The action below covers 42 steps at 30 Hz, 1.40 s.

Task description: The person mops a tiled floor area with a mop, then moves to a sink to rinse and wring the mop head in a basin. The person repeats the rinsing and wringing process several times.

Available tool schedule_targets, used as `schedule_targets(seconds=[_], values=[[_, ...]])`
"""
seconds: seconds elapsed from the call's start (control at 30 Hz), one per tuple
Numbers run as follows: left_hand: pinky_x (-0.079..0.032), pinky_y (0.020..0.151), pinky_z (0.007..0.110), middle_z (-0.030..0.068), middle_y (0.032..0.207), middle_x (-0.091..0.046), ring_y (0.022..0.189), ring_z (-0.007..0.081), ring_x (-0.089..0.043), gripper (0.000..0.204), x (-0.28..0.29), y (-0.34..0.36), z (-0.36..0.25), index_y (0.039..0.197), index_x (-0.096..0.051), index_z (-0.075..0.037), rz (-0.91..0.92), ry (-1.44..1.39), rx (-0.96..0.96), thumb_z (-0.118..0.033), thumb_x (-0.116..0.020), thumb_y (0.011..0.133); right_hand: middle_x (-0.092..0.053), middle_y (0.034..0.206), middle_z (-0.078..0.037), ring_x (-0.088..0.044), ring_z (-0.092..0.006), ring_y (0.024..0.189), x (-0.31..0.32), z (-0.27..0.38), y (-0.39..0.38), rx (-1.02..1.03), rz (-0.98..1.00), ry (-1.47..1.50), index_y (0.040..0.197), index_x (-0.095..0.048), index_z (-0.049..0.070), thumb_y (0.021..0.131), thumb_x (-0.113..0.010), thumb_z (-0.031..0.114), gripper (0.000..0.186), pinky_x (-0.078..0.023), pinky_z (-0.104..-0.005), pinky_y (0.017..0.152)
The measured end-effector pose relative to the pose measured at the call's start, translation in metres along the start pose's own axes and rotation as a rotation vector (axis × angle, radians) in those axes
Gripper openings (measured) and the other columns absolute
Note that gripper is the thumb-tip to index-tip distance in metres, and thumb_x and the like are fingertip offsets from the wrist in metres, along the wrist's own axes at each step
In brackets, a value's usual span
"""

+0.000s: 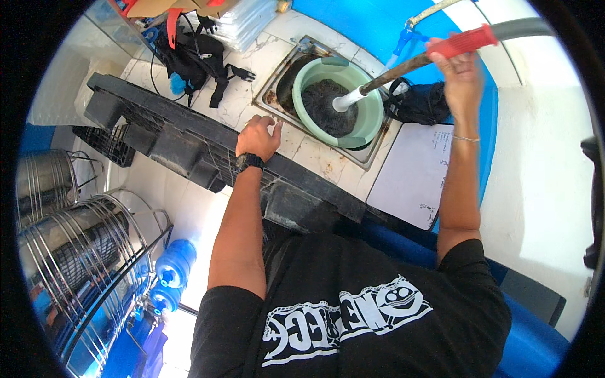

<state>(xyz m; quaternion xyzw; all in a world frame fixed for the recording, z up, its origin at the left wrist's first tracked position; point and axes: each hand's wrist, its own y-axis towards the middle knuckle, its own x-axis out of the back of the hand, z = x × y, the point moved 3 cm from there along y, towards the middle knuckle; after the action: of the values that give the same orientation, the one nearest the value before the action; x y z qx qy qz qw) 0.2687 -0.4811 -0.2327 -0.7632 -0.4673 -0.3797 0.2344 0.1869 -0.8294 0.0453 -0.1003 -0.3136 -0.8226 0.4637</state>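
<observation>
My right hand [463, 72] is closed round the upper handle of a mop [403, 69], by its red grip. The handle slants down left to a white socket. Dark mop strands [328, 104] lie in a pale green plastic basin [302, 123], which sits tilted over a metal sink [365, 157]. With its fingers curled over the top edge, my left hand [257, 137] holds the black plastic pallet [170, 113] standing along the front of the tiled counter. A black watch is on that wrist.
Behind the basin is a blue tap [403, 43]. A whiteboard [413, 173] and a black bag [422, 101] lie right of the sink; black straps [201, 57] lie left. Metal racks [82, 252] and blue water bottles [176, 261] stand lower left.
</observation>
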Motion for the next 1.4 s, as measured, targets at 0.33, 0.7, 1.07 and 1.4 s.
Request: schedule_targets(seconds=[0.33, 0.7, 1.07, 1.4], values=[[-0.058, 0.082, 0.047, 0.0105, 0.104, -0.072, 0.096, 0.0335, -0.071, 0.031, 0.0, 0.0, 0.0, 0.103, -0.075, -0.012, 0.004, 0.002, 0.016, -0.04, -0.067, 0.095, -0.07, 0.108, -0.009, -0.066, -0.0152, 0.099, 0.039, 0.025, 0.024, 0.053, -0.319, -0.49, 0.132, -0.061, -0.002, 0.089, -0.086, 0.023, 0.056, -0.052, -0.0289, 0.089], [-0.058, 0.084, 0.048, 0.013, 0.104, -0.071, 0.097, 0.0349, -0.071, 0.03, 0.001, -0.001, 0.0, 0.101, -0.075, -0.011, 0.0, 0.001, 0.015, -0.039, -0.069, 0.094, -0.071, 0.122, -0.024, -0.073, -0.0281, 0.109, 0.016, 0.035, 0.007, 0.103, -0.204, -0.15, 0.134, -0.046, -0.006, 0.09, -0.08, 0.002, 0.056, -0.058, -0.0396, 0.101], [-0.058, 0.083, 0.047, 0.0126, 0.102, -0.071, 0.096, 0.0346, -0.071, 0.031, 0.001, -0.001, 0.0, 0.1, -0.075, -0.01, -0.016, -0.016, 0.008, -0.04, -0.069, 0.094, -0.074, 0.11, -0.013, -0.07, -0.0183, 0.105, 0.001, 0.006, 0.008, -0.098, -0.095, -0.406, 0.138, -0.054, -0.005, 0.089, -0.083, 0.014, 0.06, -0.055, -0.0321, 0.096], [-0.059, 0.083, 0.048, 0.0129, 0.103, -0.071, 0.096, 0.0349, -0.071, 0.03, 0.002, -0.001, -0.002, 0.101, -0.076, -0.011, 0.007, 0.021, 0.02, -0.04, -0.069, 0.094, -0.072, 0.117, -0.015, -0.069, -0.0195, 0.106, 0.041, 0.025, 0.015, 0.159, -0.351, -0.131, 0.123, -0.062, -0.001, 0.092, -0.08, 0.011, 0.038, -0.054, -0.0321, 0.098]])
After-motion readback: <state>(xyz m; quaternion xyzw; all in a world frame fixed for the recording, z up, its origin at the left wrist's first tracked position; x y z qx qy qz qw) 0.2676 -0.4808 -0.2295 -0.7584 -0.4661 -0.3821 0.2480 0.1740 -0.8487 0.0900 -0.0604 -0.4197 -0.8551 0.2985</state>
